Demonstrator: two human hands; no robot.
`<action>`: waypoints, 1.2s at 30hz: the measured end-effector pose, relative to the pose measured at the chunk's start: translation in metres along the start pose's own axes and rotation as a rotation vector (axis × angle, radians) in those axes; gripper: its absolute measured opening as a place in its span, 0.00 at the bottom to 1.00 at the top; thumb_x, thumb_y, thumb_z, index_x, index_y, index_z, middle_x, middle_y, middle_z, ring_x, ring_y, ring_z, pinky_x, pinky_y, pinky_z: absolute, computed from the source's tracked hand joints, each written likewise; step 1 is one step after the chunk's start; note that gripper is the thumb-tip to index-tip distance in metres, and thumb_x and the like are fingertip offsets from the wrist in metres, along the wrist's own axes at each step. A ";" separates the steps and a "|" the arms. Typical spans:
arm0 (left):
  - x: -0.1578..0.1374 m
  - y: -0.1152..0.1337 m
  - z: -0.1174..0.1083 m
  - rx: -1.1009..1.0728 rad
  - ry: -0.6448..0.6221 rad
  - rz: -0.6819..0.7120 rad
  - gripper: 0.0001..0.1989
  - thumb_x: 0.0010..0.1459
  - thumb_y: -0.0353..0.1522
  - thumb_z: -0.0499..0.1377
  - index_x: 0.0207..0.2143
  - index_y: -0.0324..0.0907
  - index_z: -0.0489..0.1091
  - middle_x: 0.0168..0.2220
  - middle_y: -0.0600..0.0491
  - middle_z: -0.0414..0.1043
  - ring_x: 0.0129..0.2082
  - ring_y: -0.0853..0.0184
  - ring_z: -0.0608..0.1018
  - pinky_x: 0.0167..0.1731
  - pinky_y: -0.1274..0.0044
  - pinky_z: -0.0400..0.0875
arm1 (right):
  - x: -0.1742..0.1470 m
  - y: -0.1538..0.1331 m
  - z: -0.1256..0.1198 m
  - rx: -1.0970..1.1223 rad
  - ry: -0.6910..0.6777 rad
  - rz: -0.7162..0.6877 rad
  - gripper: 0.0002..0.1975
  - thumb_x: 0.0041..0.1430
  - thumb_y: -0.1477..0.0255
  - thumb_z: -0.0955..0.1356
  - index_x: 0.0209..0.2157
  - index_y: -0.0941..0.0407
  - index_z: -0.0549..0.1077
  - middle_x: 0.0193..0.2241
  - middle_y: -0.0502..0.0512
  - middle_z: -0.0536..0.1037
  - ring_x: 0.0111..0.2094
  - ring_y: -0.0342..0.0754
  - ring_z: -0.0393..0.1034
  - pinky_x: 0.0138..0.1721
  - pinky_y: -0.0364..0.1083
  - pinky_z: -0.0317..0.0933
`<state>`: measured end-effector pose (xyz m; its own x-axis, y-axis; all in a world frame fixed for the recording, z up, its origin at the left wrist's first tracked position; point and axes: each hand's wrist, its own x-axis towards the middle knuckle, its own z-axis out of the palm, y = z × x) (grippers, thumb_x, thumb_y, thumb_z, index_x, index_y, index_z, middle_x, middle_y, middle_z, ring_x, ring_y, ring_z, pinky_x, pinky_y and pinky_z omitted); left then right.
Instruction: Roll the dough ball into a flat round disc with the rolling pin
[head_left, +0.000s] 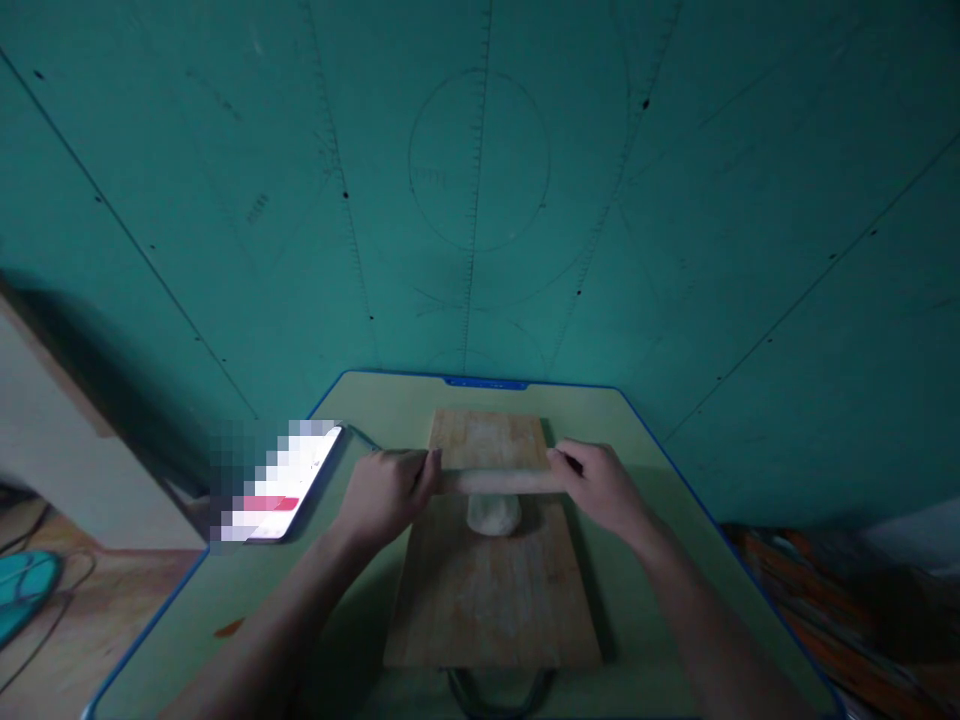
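Forearms (311, 592) extended forward—left hand (388, 492) and right hand (596, 482) each clenched on one end of the pin (499, 482), level crosswise over the far edge of the dough (493, 517) on the board (495, 605).

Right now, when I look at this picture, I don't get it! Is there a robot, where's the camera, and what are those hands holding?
No robot here, just a person's bare hands. There's one picture, taken by a camera worn on the person's head, looking forward and down. The left hand and right hand each grip one end of a pale rod, which looks like a rolling pin. It crosses over a pale lump, perhaps dough, on a wooden board. The board lies on a blue-edged table. To the left is a glowing screen, partly blurred out. Behind is a green wall.
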<state>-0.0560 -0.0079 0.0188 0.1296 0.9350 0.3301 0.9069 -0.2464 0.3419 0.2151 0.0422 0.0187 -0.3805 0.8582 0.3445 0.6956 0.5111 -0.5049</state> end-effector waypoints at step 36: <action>0.011 0.006 0.008 0.210 -0.401 -0.211 0.27 0.66 0.38 0.41 0.28 0.37 0.76 0.31 0.39 0.78 0.32 0.57 0.80 0.30 0.73 0.64 | 0.003 0.001 0.006 -0.042 -0.432 0.294 0.24 0.66 0.62 0.60 0.17 0.55 0.66 0.18 0.52 0.67 0.23 0.43 0.61 0.25 0.44 0.47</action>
<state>-0.0455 0.0030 0.0173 0.0416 0.9935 -0.1059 0.9858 -0.0236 0.1662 0.2106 0.0454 0.0147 -0.3761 0.9109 -0.1697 0.8314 0.2509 -0.4957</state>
